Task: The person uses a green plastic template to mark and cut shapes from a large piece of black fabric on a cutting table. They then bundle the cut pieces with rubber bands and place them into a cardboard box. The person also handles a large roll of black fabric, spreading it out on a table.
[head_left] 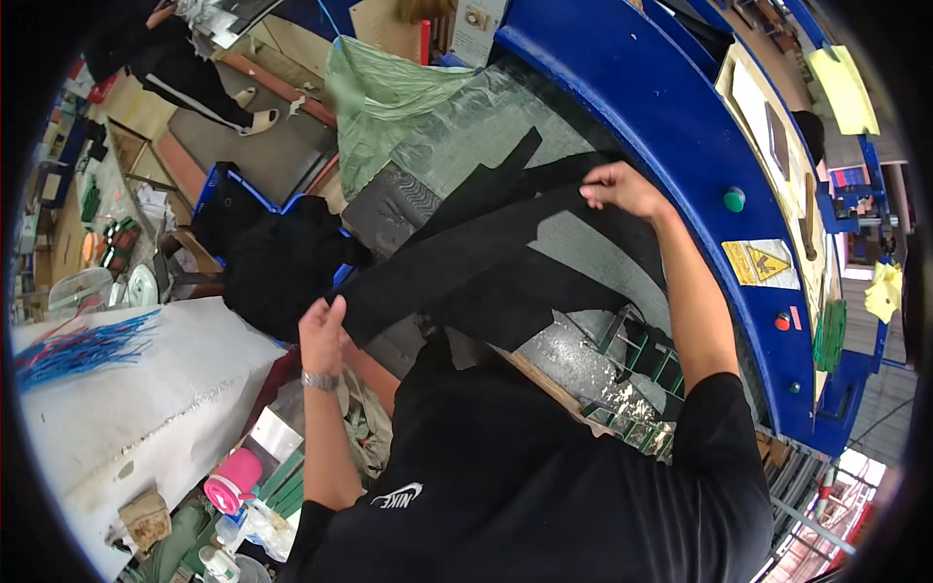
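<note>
A long black fabric strip [447, 255] stretches between my two hands, slanting up to the right. Its lower left end is pinched in my left hand [322, 332], which has a metal watch at the wrist. Thumb and fingers of my right hand [624, 189] are closed on the strip's far right end, close to the blue machine. Beneath it, more black fabric pieces [505, 296] lie spread on the grey work surface [583, 245]. One narrow piece [496, 173] juts out beyond the strip.
A blue machine beam [680, 126] with buttons and a warning label curves along the right. Left of the work surface, a blue crate [206, 187] overflows with black fabric [282, 248]. Green plastic sheeting [374, 107] hangs behind. A white-topped table [165, 389] holds blue ties. Someone stands far left.
</note>
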Demonstrator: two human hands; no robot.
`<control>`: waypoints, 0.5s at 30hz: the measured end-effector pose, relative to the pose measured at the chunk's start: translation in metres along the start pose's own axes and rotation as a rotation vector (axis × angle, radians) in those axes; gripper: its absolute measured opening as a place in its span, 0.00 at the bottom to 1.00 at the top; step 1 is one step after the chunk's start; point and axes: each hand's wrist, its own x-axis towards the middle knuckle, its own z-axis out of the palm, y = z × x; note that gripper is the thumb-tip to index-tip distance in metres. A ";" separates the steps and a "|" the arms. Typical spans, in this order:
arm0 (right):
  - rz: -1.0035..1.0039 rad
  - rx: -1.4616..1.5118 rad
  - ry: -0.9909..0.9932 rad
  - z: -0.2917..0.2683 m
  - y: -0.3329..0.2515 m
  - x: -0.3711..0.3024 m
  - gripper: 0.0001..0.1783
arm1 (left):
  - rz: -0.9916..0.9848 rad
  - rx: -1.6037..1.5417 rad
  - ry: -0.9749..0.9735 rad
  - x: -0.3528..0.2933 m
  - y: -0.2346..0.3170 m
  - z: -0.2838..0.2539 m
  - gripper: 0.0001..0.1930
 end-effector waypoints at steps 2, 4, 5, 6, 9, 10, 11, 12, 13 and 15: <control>0.006 0.010 0.157 0.007 -0.013 0.027 0.11 | -0.089 -0.144 -0.010 -0.008 -0.019 0.000 0.08; 0.032 -0.024 0.244 0.007 -0.012 0.059 0.11 | -0.131 -0.242 -0.016 -0.002 -0.054 -0.007 0.04; 0.048 -0.022 0.271 0.011 -0.017 0.073 0.11 | -0.162 -0.302 -0.082 -0.005 -0.051 -0.003 0.04; 0.068 -0.052 0.330 0.013 -0.022 0.085 0.11 | -0.181 -0.280 -0.027 -0.007 -0.050 0.007 0.06; 0.135 -0.075 0.418 0.017 -0.026 0.117 0.11 | -0.198 -0.259 -0.022 0.000 -0.053 0.019 0.10; 0.179 -0.112 0.425 0.018 -0.027 0.129 0.13 | -0.197 -0.260 -0.036 0.006 -0.062 0.013 0.11; 0.183 -0.182 0.476 0.019 -0.019 0.136 0.14 | -0.215 -0.248 -0.054 0.011 -0.065 0.011 0.10; 0.187 -0.252 0.527 0.022 -0.011 0.143 0.15 | -0.235 -0.236 -0.073 0.016 -0.067 0.010 0.10; 0.183 -0.321 0.567 0.027 -0.011 0.150 0.16 | -0.251 -0.225 -0.080 0.019 -0.071 0.006 0.10; 0.164 -0.360 0.647 0.034 -0.007 0.153 0.18 | -0.291 -0.142 -0.094 0.021 -0.079 -0.003 0.12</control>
